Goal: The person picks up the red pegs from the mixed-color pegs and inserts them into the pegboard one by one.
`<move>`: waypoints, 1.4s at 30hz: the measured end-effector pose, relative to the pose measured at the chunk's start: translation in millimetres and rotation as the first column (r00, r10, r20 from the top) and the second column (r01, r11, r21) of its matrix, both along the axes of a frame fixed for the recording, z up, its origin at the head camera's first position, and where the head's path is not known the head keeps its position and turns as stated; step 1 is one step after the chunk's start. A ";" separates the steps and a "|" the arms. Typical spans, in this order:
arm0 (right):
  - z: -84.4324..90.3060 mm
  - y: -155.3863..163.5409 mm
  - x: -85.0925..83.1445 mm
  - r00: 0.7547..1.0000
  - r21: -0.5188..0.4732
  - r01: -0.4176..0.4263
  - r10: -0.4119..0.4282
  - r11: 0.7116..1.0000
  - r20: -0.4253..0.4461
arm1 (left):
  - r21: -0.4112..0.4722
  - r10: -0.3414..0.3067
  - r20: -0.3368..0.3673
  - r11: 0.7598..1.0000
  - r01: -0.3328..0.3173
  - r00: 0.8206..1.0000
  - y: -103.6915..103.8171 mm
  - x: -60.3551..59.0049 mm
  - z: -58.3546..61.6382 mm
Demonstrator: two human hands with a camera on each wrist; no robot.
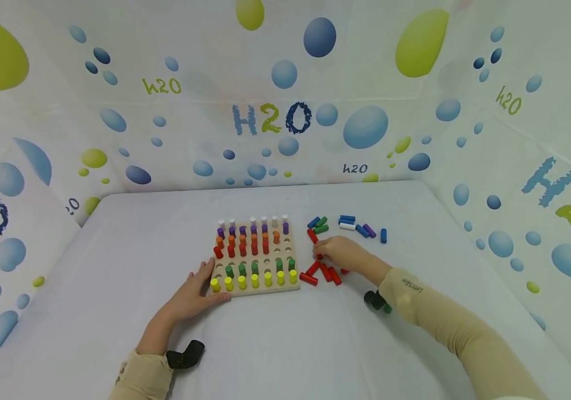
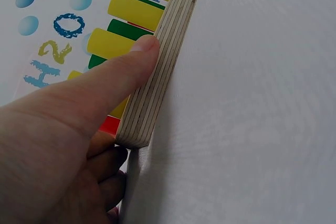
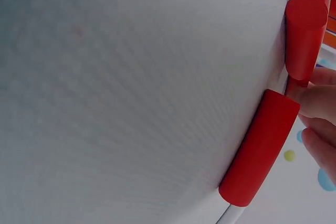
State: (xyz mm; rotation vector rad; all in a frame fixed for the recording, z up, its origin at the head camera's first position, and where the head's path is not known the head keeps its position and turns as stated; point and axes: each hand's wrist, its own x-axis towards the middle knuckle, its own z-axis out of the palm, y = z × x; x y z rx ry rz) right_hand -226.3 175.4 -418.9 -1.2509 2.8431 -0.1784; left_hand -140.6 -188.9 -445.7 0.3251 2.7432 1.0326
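Observation:
A wooden pegboard (image 1: 261, 290) lies on the table, with rows of white, purple, orange, red, green and yellow pegs standing in it. My left hand (image 1: 193, 297) holds its near left corner. The thumb (image 2: 139, 59) lies against the layered front edge, while the other fingers are at the left side, partly hidden in the left wrist view. To the right of the board, my right hand (image 1: 344, 253) pinches a red peg (image 3: 297, 87) among loose red ones. Two other red pegs (image 3: 260, 148) lie close to its fingertips in the right wrist view.
Loose blue pegs (image 1: 347, 218), green pegs (image 1: 321, 228), a white peg (image 1: 347, 226) and a purple peg (image 1: 369, 230) lie beyond the right hand. Several red pegs (image 1: 308, 279) lie near the board's right edge. Some board holes hold no peg. A printed cloth (image 1: 285, 50) hangs behind.

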 end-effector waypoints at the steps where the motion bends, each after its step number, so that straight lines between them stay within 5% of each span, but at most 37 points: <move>1: 0.6 -0.7 0.4 1.000 0.014 0.001 -0.001 1.000 0.008 | 0.000 -0.001 0.001 1.000 0.001 1.000 0.1 0.1 0.0; 15: 6.6 -10.1 0.7 0.994 0.164 -0.071 0.084 0.984 -0.074 | 0.002 0.004 0.003 1.000 -0.004 1.000 0.8 -0.2 0.4; 26: 5.6 -6.3 -1.0 0.985 -0.072 0.131 -0.122 0.989 0.121 | 0.002 0.002 0.001 1.000 -0.002 1.000 -0.7 0.2 0.4; 36: -0.2 1.2 -7.6 0.915 -0.383 0.353 -0.228 0.854 0.333 | -0.002 0.002 0.007 1.000 -0.002 1.000 -2.3 -0.7 -1.0; 42: -3.5 6.1 -11.4 0.888 -0.465 0.422 -0.251 0.778 0.386 | -0.007 -0.003 0.003 1.000 0.003 1.000 -2.5 -1.2 -1.6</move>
